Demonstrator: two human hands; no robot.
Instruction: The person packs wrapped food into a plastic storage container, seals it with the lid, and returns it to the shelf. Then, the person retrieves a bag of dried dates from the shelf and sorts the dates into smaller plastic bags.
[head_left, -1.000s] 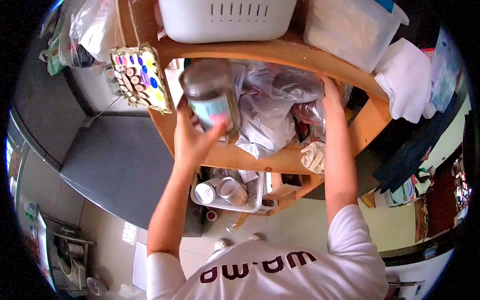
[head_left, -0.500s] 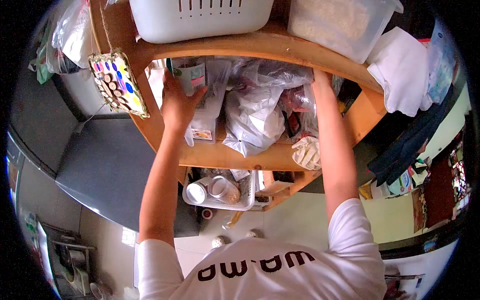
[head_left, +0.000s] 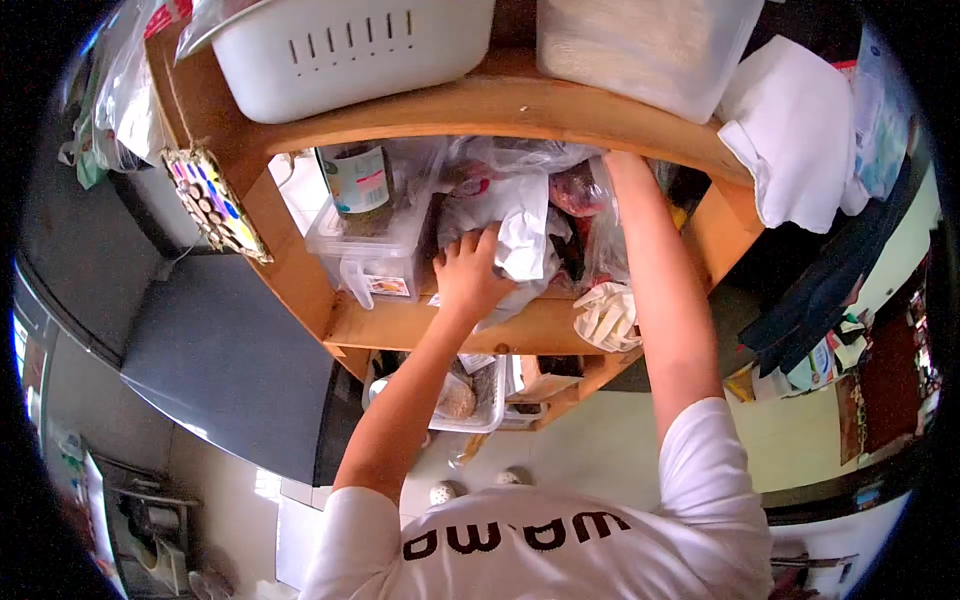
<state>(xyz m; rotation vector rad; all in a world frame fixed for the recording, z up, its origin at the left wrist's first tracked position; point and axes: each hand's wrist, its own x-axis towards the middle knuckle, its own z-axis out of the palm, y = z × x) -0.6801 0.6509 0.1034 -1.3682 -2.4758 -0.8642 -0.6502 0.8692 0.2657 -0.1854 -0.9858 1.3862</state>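
My left hand [head_left: 472, 275] lies against a white plastic bag [head_left: 518, 225] on the middle shelf, its fingers spread over the bag's near side. My right arm [head_left: 665, 270] reaches deep into the same shelf on the right. Only the wrist shows beneath the upper board, so the fingers are hidden. Beside that wrist are clear plastic bags [head_left: 604, 235] with reddish contents. Left of my left hand stands a clear lidded box [head_left: 372, 252], with a labelled jar [head_left: 357, 182] on top. A cream-coloured crumpled cloth or glove [head_left: 607, 318] hangs at the shelf's front edge below my right forearm.
Above, the wooden shelf [head_left: 520, 108] carries a white slotted basket [head_left: 350, 60], a translucent bin [head_left: 645, 50] and a white cloth [head_left: 790, 135]. A decorated board [head_left: 215, 205] hangs at the left post. Lower down sits a white tray [head_left: 480, 422] with jars. A dark counter [head_left: 235, 340] is at left.
My left hand has left the labelled jar and moved right onto the white bag. The jar now stands on the clear box. My right arm stays reached into the shelf; the view has shifted slightly.
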